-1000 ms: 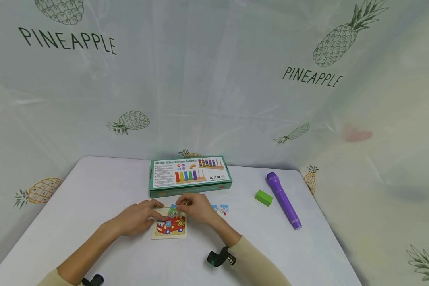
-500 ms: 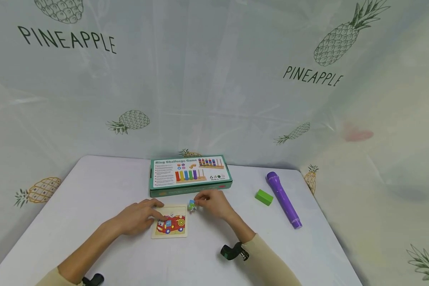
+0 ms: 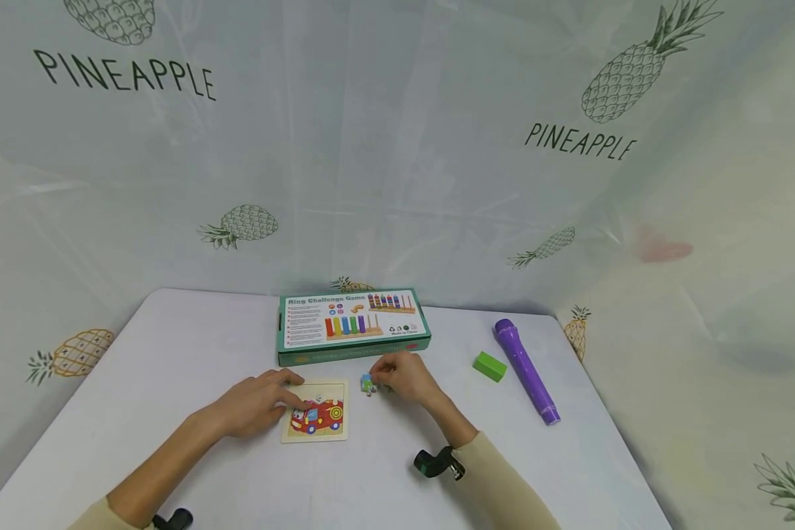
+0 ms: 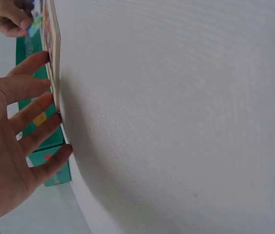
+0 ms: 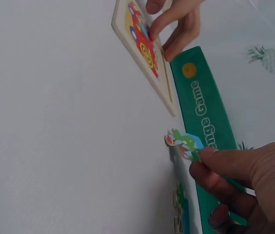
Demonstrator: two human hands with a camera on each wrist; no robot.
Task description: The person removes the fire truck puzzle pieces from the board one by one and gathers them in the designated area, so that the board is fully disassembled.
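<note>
A wooden jigsaw board (image 3: 314, 434) with a red fire-engine picture lies flat on the table. Its upper part shows bare wood. My left hand (image 3: 255, 403) rests at the board's left side, fingers extended, with fingertips touching board and picture; in the left wrist view the fingers (image 4: 40, 131) are spread along its edge. To the right of the board, my right hand (image 3: 407, 377) pinches a small blue-and-green jigsaw piece (image 5: 186, 142) between thumb and index finger, tilted above the tabletop. Other jigsaw pieces (image 5: 179, 209) lie below that hand, mostly hidden by it in the head view.
Behind the board stands a green-and-white Ring Challenge Game box (image 3: 354, 324). A green block (image 3: 489, 366) and a purple toy microphone (image 3: 526, 372) lie on the right of the white table (image 3: 192, 338). A pineapple-print cloth (image 3: 397, 147) hangs behind.
My right hand has carried the blue-and-green jigsaw piece from the board's upper part to the right, over the loose pieces. The left hand stays in place.
</note>
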